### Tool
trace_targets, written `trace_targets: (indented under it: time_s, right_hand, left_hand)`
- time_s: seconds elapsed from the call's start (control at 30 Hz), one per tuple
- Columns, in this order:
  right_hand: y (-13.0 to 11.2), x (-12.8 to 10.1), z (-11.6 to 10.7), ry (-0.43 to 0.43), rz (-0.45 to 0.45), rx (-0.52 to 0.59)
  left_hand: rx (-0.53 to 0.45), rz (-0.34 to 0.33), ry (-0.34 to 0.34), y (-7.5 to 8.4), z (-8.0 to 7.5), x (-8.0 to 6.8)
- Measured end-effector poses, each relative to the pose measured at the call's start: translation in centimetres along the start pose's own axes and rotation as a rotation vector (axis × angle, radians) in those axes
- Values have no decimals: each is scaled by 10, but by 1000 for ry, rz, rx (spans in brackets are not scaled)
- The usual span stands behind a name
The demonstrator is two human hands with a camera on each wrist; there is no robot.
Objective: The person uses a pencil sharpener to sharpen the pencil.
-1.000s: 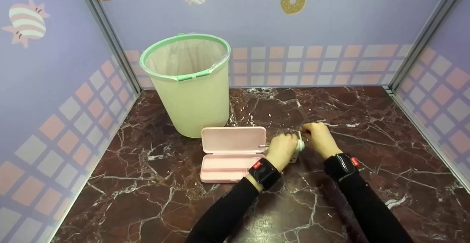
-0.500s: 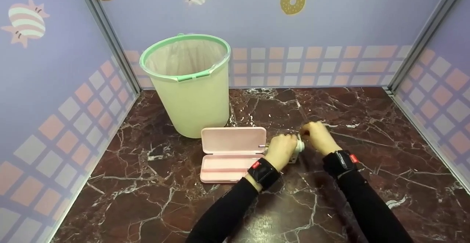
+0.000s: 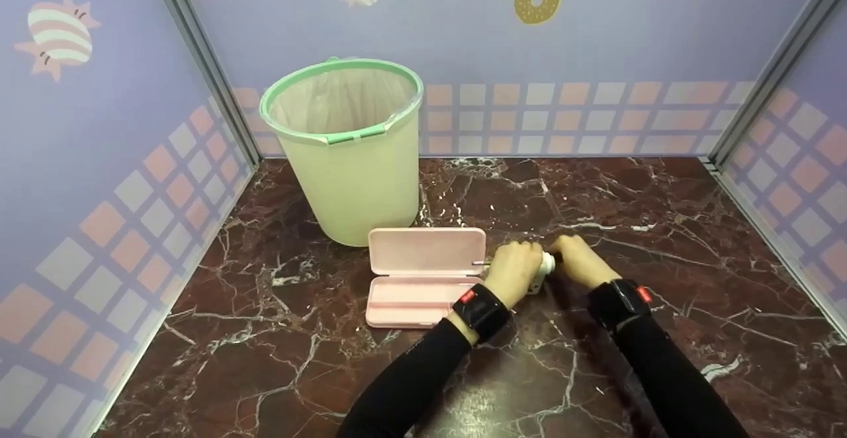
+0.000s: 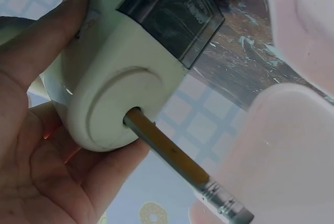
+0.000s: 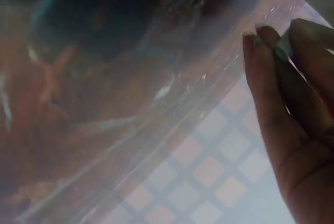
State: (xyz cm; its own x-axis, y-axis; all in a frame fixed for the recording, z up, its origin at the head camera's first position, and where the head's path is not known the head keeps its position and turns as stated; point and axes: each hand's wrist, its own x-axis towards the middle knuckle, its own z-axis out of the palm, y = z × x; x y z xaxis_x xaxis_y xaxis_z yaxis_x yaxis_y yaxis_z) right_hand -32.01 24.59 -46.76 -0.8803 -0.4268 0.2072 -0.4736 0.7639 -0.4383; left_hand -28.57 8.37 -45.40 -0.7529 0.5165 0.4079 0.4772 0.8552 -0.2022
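Observation:
My left hand (image 3: 514,269) grips a white hand-crank pencil sharpener (image 4: 117,78), thumb on one side and fingers beneath its rounded front. A yellow pencil (image 4: 169,153) with a metal eraser end sticks out of the sharpener's hole. The dark see-through shavings drawer (image 4: 177,18) shows on its side. My right hand (image 3: 583,263) is at the sharpener's other end, pinching the small pale crank knob (image 5: 283,49) between thumb and fingers. Most of the crank is hidden behind that hand. Left of the sharpener lies an open pink pencil case (image 3: 427,251).
A pale green bin (image 3: 360,186) with a green rim and a clear liner stands behind the pencil case. Patterned purple walls (image 3: 595,34) enclose the dark red marbled tabletop (image 3: 298,372) at the back and sides.
The right hand has dropped lower beside the sharpener, turning the crank. The left hand has kept its grip on the sharpener, and the pencil has stayed in the hole.

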Motion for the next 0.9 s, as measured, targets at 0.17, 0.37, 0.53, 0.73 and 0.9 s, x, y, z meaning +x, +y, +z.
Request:
trace_targets:
  time_s: [0.17, 0.37, 0.53, 0.73, 0.9]
  right_hand:
    - [-4, -13, -4, -121, 36, 104]
    - [-9, -23, -8, -124, 5, 145]
    - [-14, -30, -11, -123, -47, 122]
    - [-20, -37, -19, -99, -113, 115]
    - [-23, -42, -21, -98, -96, 104]
  left_hand:
    - [17, -57, -54, 2, -2, 3]
    - [55, -76, -78, 4, -4, 6]
    - [49, -77, -83, 5, -6, 5]
    - [17, -67, -77, 5, -7, 5]
    - [6, -64, -86, 7, -7, 5]
